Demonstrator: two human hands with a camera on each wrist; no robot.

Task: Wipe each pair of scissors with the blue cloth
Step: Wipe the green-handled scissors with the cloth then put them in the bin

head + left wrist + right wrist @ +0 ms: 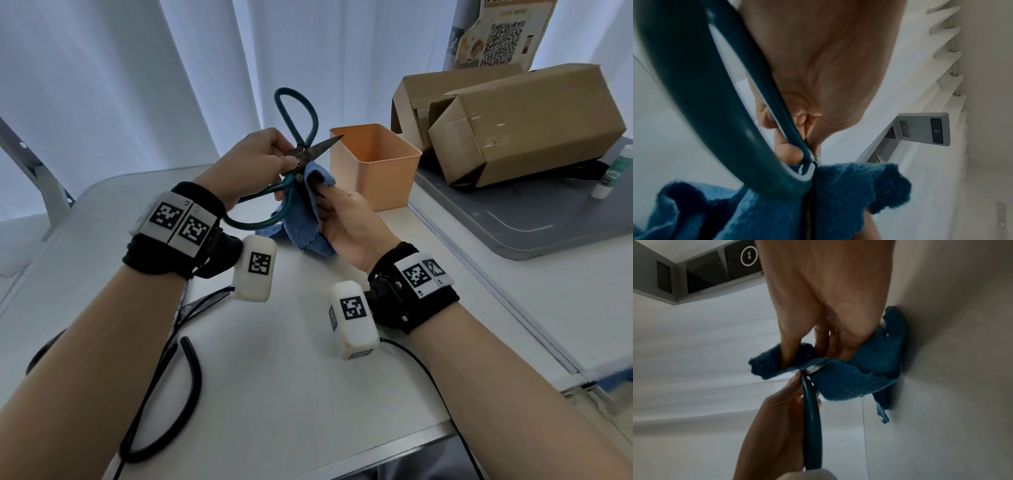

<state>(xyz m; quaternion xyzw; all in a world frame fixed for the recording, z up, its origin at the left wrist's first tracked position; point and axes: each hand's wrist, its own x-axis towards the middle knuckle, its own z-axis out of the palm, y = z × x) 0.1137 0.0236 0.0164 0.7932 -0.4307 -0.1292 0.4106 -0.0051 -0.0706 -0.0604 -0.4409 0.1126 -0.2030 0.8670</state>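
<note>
A pair of green-handled scissors [297, 116] is held open above the white table, one dark blade pointing right toward the orange bin. My left hand [263, 161] pinches the scissors at the pivot; in the left wrist view the green handle loop [694, 91] fills the frame. My right hand [346, 219] grips the blue cloth [305, 219], folded round the other blade, which is hidden inside it. In the right wrist view the blue cloth [849, 374] wraps a bit of bare metal next to the green handle [812, 410].
An orange square bin [376, 164] stands just behind the hands. Cardboard boxes [520, 126] lie on a grey tray [534, 226] at the right, with a small white bottle [613, 174]. Black cables [171, 383] trail on the table [291, 377] near its front edge.
</note>
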